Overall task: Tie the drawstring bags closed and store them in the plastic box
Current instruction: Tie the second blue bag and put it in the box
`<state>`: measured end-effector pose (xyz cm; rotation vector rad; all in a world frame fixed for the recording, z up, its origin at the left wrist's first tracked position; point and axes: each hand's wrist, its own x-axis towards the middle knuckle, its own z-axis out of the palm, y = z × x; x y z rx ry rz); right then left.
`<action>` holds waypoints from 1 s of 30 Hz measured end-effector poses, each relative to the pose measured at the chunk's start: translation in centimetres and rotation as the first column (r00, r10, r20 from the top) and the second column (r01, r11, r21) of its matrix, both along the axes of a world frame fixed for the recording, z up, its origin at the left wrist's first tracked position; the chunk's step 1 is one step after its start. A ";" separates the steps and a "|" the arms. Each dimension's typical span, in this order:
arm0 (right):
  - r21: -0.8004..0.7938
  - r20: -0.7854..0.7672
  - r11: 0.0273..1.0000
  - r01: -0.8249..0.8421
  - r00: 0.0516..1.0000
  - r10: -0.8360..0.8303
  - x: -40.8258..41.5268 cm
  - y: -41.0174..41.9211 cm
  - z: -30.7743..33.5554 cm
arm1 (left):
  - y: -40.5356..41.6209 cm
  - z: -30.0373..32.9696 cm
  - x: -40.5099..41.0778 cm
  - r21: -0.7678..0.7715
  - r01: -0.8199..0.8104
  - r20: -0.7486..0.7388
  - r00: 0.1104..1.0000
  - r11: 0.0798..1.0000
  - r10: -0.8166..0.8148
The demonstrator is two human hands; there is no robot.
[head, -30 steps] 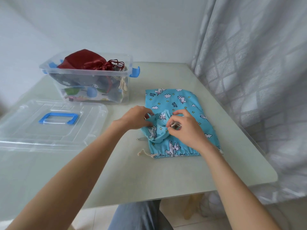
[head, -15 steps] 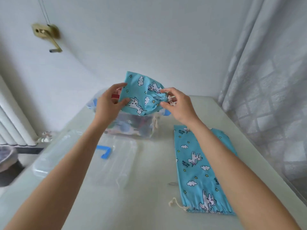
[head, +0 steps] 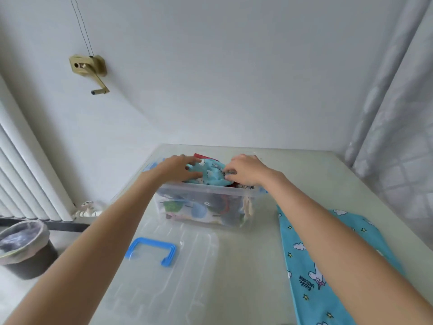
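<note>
The pale table (head: pixel 234 266) takes up most of what can be seen, pushed into the corner between a white wall and a grey curtain (head: pixel 398 137). On it, toward the far side, sits the clear plastic box (head: pixel 206 207), its lid off and its walls showing a jumble of coloured fabric packed inside (green, blue, some dark red, too crowded to sort out one piece from another). A cream cord end hangs down at the box's right front corner. The box's transparent lid (head: pixel 182 266) lies flat on the table just in front of it, blue handle (head: pixel 151 250) facing up.

To the right of the box a flat blue drawstring bag (head: pixel 302 266), printed with clouds, stars and unicorns, lies stretched out on the table, partly under the person's right forearm.

On top of the box's contents sits a bunched blue bag (head: pixel 210 173) of the same print, standing a little above the rim. Both hands are on it. The left hand (head: pixel 180 168) lies over its left side, fingers curled loosely around the cloth. The right hand (head: pixel 246 170) grips the right side, fingers pinched in tight where the fabric gathers.

Off the table to the left, a lined dustbin (head: pixel 23 249) stands on the floor beside a white radiator (head: pixel 28 179).
</note>
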<state>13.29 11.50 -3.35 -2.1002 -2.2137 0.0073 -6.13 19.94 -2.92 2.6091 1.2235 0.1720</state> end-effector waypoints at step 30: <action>0.208 -0.303 0.700 0.683 0.726 -0.618 2.9 -41.4 -13.8 | -29.7 -11.8 2.2 -0.180 0.456 0.298 0.869 0.871 -0.394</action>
